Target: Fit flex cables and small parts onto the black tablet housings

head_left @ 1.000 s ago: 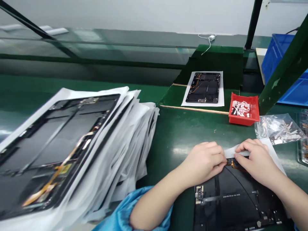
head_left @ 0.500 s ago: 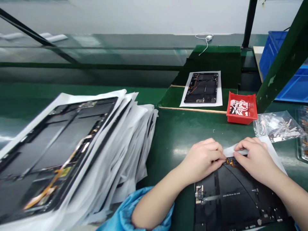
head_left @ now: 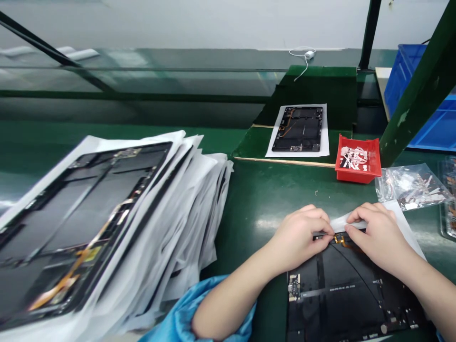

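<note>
An opened tablet (head_left: 342, 289), its dark inner side and circuit parts facing up, lies in front of me at the lower right. At its far edge is a small gold flex cable (head_left: 341, 239). My left hand (head_left: 302, 237) is closed at that edge, thumb and fingertips pinched left of the cable; whether a small part is between them is hidden. My right hand (head_left: 379, 237) grips the same edge right of the cable, thumb on top and fingers curled over. White sheet (head_left: 402, 221) shows under and behind the tablet.
A tall stack of opened tablets between white sheets (head_left: 178, 223) stands at left. Another opened tablet (head_left: 302, 128) lies farther back on a sheet. A red bin (head_left: 359, 176) holds small pale strips. Right are a clear bag (head_left: 413, 185), a green post (head_left: 409, 99) and a blue crate (head_left: 434, 121).
Very little differs. Both hands stay at the tablet's far edge, with only a slight shift of the left fingertips. The view has moved marginally.
</note>
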The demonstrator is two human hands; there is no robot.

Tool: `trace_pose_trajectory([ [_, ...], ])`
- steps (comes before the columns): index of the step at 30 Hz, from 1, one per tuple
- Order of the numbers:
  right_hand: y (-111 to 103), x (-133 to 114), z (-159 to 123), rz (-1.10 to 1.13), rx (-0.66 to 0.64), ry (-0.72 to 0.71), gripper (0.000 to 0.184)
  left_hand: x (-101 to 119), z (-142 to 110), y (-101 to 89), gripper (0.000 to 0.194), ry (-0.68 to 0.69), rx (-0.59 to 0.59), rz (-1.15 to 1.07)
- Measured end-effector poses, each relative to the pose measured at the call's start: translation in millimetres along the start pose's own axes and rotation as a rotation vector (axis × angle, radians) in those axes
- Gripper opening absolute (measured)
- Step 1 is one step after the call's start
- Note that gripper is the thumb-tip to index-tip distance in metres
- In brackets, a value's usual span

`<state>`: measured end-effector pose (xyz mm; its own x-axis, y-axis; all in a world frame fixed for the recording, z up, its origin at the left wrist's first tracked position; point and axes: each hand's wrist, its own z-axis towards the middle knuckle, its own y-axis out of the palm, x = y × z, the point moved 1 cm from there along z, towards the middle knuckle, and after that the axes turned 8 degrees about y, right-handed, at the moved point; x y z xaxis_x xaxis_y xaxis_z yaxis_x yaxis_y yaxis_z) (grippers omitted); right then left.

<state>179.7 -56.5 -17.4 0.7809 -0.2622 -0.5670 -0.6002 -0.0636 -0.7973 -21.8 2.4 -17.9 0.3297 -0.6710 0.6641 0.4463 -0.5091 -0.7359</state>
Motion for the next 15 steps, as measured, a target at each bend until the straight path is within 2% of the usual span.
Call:
trace_pose_trajectory([
  [15, 0.2, -0.1, -0.4, -0.008, 0.012, 0.003, 0.004, 1.2, 1.6, -0.8, 0.011, 0.009, 0.007, -0.062],
])
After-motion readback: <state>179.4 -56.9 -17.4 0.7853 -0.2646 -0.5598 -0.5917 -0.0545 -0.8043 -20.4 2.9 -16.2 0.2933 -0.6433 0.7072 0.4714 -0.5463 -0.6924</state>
